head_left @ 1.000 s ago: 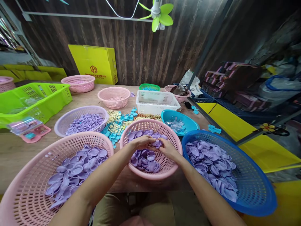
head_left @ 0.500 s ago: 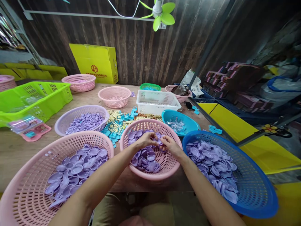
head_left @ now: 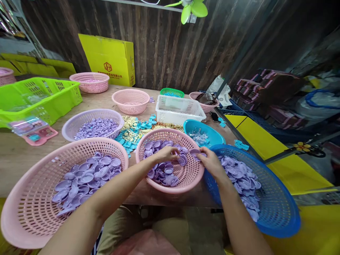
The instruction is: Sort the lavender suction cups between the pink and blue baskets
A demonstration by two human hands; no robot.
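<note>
My right hand (head_left: 211, 162) pinches light purple plastic toy dishes (head_left: 194, 152) over the right rim of the middle pink basket (head_left: 190, 182). Inside that basket are piles of small purple dishes (head_left: 168, 180), some nested together. My left hand (head_left: 169, 154) hovers above them, its fingers curled in; whatever they hold is too small to make out. To the right, a blue basket (head_left: 281, 191) is heaped with larger purple pieces (head_left: 240, 177). On the left, a big pink basket (head_left: 32, 198) holds similar purple dishes (head_left: 86, 177).
Behind the middle basket lie blue and cream plastic parts (head_left: 130, 132). Around them stand a lilac basket (head_left: 68, 130) of small purple parts, a turquoise bowl (head_left: 216, 134) of clear pieces, a white basket (head_left: 170, 115) and a pink basket (head_left: 130, 95). A green crate (head_left: 61, 92) sits far left.
My right hand has moved right, away from my left hand, to the basket's rim with purple dishes in its fingers. My left hand stays over the basket. The camera view has tilted down slightly.
</note>
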